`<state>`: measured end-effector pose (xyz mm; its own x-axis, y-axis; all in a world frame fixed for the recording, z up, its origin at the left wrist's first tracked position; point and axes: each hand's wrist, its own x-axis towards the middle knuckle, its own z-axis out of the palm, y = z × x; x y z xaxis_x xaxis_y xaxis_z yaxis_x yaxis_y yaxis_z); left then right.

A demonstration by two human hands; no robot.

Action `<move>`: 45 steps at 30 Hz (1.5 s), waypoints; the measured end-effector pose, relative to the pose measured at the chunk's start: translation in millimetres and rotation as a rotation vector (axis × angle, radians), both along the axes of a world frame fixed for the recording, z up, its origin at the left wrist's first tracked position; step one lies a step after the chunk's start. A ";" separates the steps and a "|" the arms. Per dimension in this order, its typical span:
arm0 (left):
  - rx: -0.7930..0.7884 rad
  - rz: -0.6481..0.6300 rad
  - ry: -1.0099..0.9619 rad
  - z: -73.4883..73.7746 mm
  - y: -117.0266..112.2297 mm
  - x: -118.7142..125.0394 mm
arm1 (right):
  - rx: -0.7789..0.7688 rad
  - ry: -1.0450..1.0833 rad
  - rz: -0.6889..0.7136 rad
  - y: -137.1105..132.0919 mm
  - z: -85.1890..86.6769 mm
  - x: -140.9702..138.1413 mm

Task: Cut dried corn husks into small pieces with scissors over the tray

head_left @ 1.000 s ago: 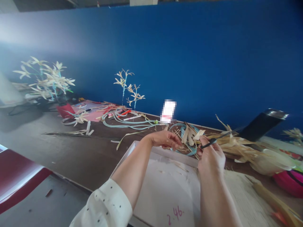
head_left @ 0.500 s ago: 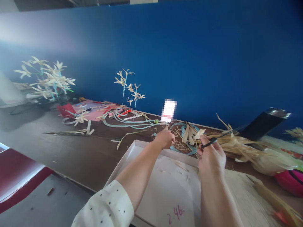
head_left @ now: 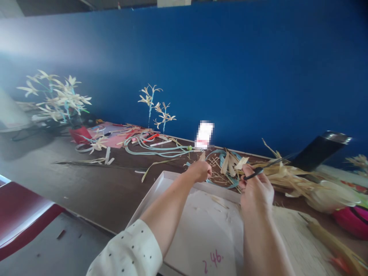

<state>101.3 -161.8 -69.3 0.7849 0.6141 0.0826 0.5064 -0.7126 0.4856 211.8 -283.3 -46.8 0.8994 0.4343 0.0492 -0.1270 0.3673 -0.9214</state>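
My left hand (head_left: 200,171) is closed above the far edge of a white box lid (head_left: 201,230). A small tan point shows beyond its fingers, too unclear to name. With my right hand (head_left: 257,188) I grip black-handled scissors (head_left: 254,173), their blades pointing away to the right. A pale piece of dried husk (head_left: 242,163) is pinched between that hand's thumb and finger. Beyond my hands lie dry husk strips (head_left: 229,163), thin tan sticks and a blue ribbon (head_left: 211,180) in a loose tangle.
Two husk flowers on blue stems (head_left: 150,103) stand by the blue wall. A fuller bunch (head_left: 66,96) is at left. Pale tubing (head_left: 155,152), a pixelated bright screen (head_left: 204,135), a black flask (head_left: 319,151), a husk bundle (head_left: 290,176) and a pink item (head_left: 352,220) lie along the table.
Almost nothing differs. My left hand has shifted very slightly; the right hand still holds the scissors and husk piece.
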 end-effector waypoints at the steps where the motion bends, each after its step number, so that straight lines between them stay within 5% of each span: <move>1: -0.028 0.010 -0.023 -1.6 1.2 -0.1 | 0.001 0.001 0.001 -0.2 0.3 -0.3; 8: -0.217 0.067 -0.168 -2.8 4.5 -1.1 | 0.008 -0.004 0.007 -0.1 -0.8 0.6; 16: -0.134 0.419 -0.379 -0.8 10.2 -1.0 | 0.001 0.020 0.017 0.7 2.4 -1.6; 26: -0.158 0.361 -0.522 2.3 7.0 1.7 | 0.001 -0.014 0.074 1.3 -0.2 -2.8; 29: -0.394 0.279 -0.624 7.6 0.3 3.0 | -0.011 -0.004 0.121 1.6 0.5 -5.9; 33: -0.794 0.013 -0.743 16.3 -12.0 5.1 | -0.046 -0.044 0.190 3.4 -4.7 -5.3; 36: -0.944 -0.101 -0.736 21.9 -19.8 5.9 | -0.080 -0.081 0.224 6.2 -11.6 -2.6; 45: -0.885 -0.037 -0.709 28.3 -24.5 2.3 | -0.090 -0.122 0.276 10.4 -16.9 -3.6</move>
<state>103.7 -186.2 -40.9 0.7527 0.6552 0.0640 -0.0973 0.0146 0.9951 208.2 -272.9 -63.7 0.7367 0.6688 0.0997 -0.0972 0.2506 -0.9632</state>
